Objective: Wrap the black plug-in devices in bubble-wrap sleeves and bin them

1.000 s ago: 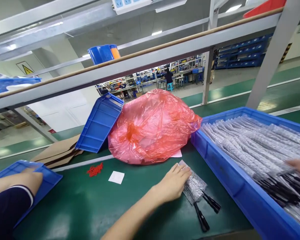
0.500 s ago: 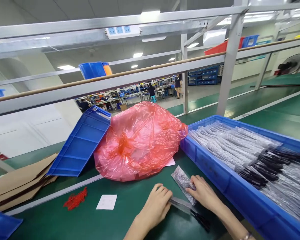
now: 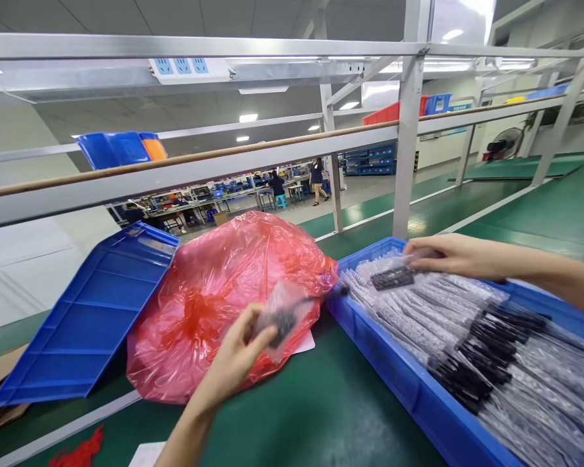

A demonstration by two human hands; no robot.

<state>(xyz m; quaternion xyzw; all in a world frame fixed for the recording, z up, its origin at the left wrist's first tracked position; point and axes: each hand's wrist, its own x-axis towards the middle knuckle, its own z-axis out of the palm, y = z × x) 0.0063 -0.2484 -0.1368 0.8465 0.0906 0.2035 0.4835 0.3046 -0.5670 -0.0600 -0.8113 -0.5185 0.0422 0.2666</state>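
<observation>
My left hand point(image 3: 243, 340) pinches a clear plastic packet point(image 3: 285, 318) in front of the red plastic bag; a dark part shows inside it, and a black cable-like end sticks out to the right, smeared by motion. Over the far end of the blue bin point(image 3: 394, 363), my right hand point(image 3: 435, 254) grips another clear packet point(image 3: 392, 275) with something black and ribbed in it. Inside the bin lie rows of bubble-wrapped packets point(image 3: 413, 308) with black ends point(image 3: 486, 350). Whether the right hand's packet touches them, I cannot tell.
A large red plastic bag point(image 3: 224, 285) fills the middle, with a tilted blue tray point(image 3: 92, 311) left of it. Red bits point(image 3: 80, 451) and white paper point(image 3: 146, 454) lie on the green table point(image 3: 311, 415). A metal frame rail point(image 3: 253, 152) runs across behind.
Both hands have lifted off the table with packets, the left moving up and left, the right up over the bin. The view has swung right.
</observation>
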